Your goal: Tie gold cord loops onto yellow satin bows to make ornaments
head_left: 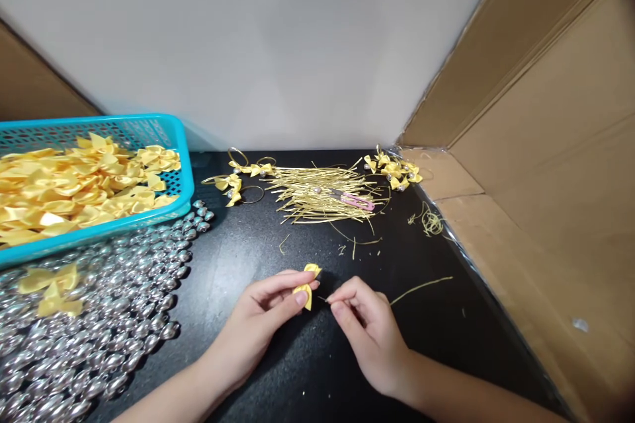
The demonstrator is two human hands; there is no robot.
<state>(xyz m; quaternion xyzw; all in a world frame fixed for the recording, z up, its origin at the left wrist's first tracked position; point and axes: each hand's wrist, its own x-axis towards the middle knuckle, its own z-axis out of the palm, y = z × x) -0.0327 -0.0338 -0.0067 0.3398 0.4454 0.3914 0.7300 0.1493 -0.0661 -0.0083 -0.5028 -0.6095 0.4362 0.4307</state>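
Note:
Between the thumb and fingers of my left hand [270,307] is a small yellow ribbon bow [308,291], its two loops sticking out past the fingertips. My right hand [364,327] is just to the right, thumb and forefinger pinched on a thin needle-like piece [322,299] whose tip points at the bow. A small gap shows between that tip and the bow. A yellow-green thread [421,287] stretches out to the right from behind my right hand; whether it joins the piece in the pinch is hidden.
A blue basket [187,172] of yellow bows stands left, with many silver beads [99,337] before it. Gold cords [317,195] lie in a pile with pink-handled snips [357,201] on top. Finished-looking bows with beads [394,168] sit at the back; tangled thread [431,221] lies right.

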